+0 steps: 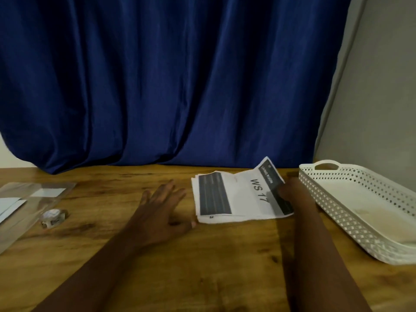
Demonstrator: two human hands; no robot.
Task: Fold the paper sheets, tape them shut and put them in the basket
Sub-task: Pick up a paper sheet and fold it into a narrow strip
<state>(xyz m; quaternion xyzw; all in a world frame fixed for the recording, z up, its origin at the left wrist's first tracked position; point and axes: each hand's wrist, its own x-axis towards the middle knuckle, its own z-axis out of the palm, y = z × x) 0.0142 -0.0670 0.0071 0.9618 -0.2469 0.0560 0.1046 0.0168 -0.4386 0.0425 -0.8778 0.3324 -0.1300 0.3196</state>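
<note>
Wood-grain table (202, 278), brown with darker knots; dark blue curtain (168, 82) hangs in folds behind it and reaches the tabletop, grey wall (382, 97) at the right. Counts: one stack of paper sheets (238, 197), one basket (351, 212), one tape roll (54, 217), one clear plastic sleeve (29, 206) at the left edge with white paper inside, two bare hands. Exact sheet count in the stack: cannot tell, only a few offset edges show at its left side. Stack sits on the table right of centre, just beside the basket's near left rim. Top sheet is white, printed: dark striped block on the left part, large "WS 17" text in the middle, dark band reading "LIVING ROOM" along the right edge. That right edge is lifted off the stack and curled up toward the curtain. Right hand (287, 194) is at that lifted edge, fingers on the dark band; grip looks like a pinch on the paper, but the fingers are blurred and partly hidden behind the sheet. Left hand (162, 208) is flat on the table just left of the stack, fingers spread and straight, grip open, holding nothing; thumb tip is near the stack's near left corner. Basket is white, perforated walls, cut-out handle at the far end; its floor looks bare. Tape roll lies well left of the hands, near the sleeve.
</note>
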